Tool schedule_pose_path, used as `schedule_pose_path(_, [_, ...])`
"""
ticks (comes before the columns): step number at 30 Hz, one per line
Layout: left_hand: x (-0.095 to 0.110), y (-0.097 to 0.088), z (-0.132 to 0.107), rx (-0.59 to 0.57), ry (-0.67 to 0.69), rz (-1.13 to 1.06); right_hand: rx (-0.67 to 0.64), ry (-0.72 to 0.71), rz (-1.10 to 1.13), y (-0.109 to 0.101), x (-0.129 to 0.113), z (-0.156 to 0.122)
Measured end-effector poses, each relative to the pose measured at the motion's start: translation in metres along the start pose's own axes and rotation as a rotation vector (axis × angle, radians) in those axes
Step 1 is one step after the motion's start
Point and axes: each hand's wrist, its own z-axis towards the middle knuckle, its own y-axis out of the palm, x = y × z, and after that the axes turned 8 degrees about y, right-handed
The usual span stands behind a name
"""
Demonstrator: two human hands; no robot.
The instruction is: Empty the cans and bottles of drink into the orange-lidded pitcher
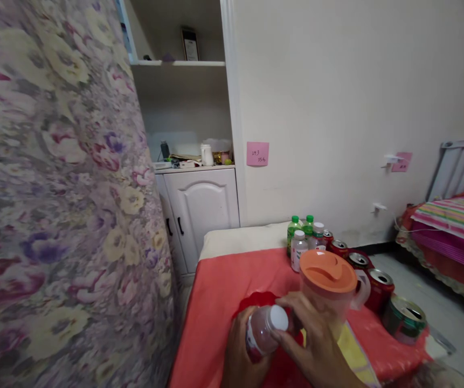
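My left hand [239,350] is wrapped around a small clear plastic bottle [262,330] with a label and a white cap [279,318]. The bottle tilts so that its cap points up and to the right. At that cap, the thumb and forefinger of my right hand [314,337] are closed on its sides. Under both hands lies a red dish with a wavy rim [262,298], partly hidden by them. Just behind my right hand stands a clear pitcher with an orange lid [327,270].
Behind the pitcher stand green-capped bottles [295,229] and white-capped bottles [298,250]. Several opened drink cans [380,288] line the right side of the table with its red cover [219,302]. A floral curtain [66,188] hangs at left; a white cabinet [203,210] stands behind.
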Motion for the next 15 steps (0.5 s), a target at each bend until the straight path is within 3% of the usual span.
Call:
schedule_pose_path(5, [-0.015,0.002,-0.002,-0.009,0.130,0.160,0.049,0.011,-0.029,-0.001,-0.010,0.004])
schedule_pose_path(11, [-0.016,0.002,-0.004,-0.054,0.074,0.069,0.050,-0.194,-0.064,-0.009,-0.001,0.002])
schedule_pose_path(15, [-0.017,0.004,-0.006,-0.025,0.042,0.019,-0.019,-0.210,-0.153,-0.015,0.005,0.001])
